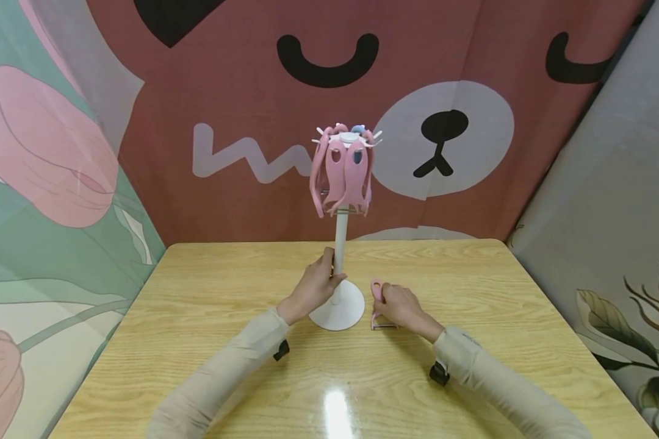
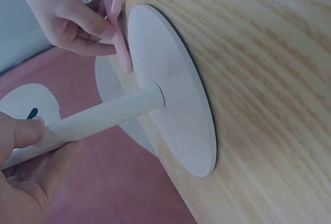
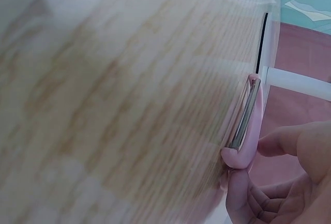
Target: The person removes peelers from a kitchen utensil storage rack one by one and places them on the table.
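Observation:
A white stand with a slim pole [image 1: 341, 238] and a round base [image 1: 350, 314] stands upright on the table. Around its hooked top hang several pink utensils [image 1: 355, 174], some with a thin crossbar at the lower end. My left hand [image 1: 312, 288] grips the pole above the base; thumb and fingers lie on either side of it in the left wrist view. To the right of the base, my right hand [image 1: 403, 306] pinches a pink peeler [image 1: 376, 288]. Its metal blade [image 3: 245, 115] shows low over the tabletop in the right wrist view; whether it touches the wood, I cannot tell.
The wood-grain table [image 1: 225, 280] extends to both sides of the stand. Behind it hangs a reddish-brown cloth [image 1: 241, 207] with a bear face, and printed cloths [image 1: 49, 256] flank the left and right.

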`<state>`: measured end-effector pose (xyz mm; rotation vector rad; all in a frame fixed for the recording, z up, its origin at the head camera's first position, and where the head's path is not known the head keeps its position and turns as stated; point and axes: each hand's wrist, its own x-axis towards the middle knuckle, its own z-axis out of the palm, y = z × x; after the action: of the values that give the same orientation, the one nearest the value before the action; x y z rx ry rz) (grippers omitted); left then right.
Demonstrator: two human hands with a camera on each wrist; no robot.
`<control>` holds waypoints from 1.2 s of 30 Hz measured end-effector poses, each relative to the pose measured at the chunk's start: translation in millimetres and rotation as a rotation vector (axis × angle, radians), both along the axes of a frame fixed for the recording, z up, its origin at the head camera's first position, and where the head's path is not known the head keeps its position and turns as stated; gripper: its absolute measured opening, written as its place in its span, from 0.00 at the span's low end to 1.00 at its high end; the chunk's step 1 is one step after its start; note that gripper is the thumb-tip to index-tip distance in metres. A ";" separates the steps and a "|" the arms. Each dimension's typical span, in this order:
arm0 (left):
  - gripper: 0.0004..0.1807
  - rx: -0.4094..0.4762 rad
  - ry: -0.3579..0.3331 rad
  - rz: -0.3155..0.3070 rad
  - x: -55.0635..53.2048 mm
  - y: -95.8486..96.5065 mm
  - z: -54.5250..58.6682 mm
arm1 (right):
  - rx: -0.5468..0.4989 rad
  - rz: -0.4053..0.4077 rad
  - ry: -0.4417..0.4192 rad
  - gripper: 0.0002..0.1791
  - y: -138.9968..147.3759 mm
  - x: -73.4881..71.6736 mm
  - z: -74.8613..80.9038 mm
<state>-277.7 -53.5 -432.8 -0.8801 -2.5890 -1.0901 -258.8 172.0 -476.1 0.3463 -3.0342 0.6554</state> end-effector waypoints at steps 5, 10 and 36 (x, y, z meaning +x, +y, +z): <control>0.19 0.003 0.020 0.004 -0.6 0.6 -0.6 | -0.002 0.008 0.013 0.11 0.0 -0.1 1.2; 0.19 -0.008 0.010 0.003 -1.1 0.3 -1.7 | 0.018 0.019 0.028 0.11 1.1 -0.6 -0.2; 0.19 0.001 0.016 0.006 0.1 0.4 -1.7 | -0.041 0.026 0.128 0.16 0.7 0.1 5.0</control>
<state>-277.6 -53.0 -434.5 -0.8769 -2.5768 -1.0782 -258.8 172.7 -471.0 0.4104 -2.8957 0.6682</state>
